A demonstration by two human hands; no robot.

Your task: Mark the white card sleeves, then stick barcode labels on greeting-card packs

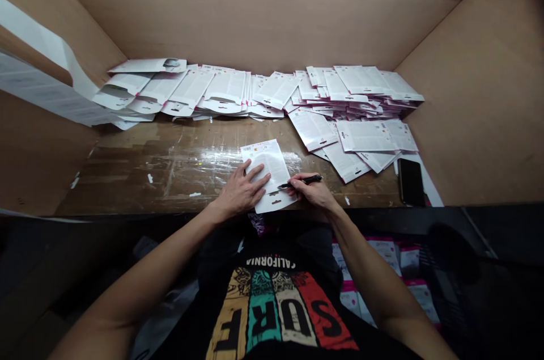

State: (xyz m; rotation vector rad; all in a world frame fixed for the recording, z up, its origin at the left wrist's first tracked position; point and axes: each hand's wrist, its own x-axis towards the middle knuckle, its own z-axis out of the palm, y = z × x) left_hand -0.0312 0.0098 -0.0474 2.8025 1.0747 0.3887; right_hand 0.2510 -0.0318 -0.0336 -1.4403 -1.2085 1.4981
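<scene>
White packet [275, 168] flat beneath left fingers [256, 171]

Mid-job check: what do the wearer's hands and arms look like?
The left hand and right hand are ungloved; the forearms are sleeveless, without a visible watch. The black shirt reads CALIFORNIA SURF on coloured panels.

- two hands [243, 189]
- one black pen [313, 178]
- one white packet [278, 165] at the hands
- more than fifteen other packets [368, 81], overlapping, exact number unclear
- one phone [411, 181]
- at least four white scraps [150, 178]
</scene>
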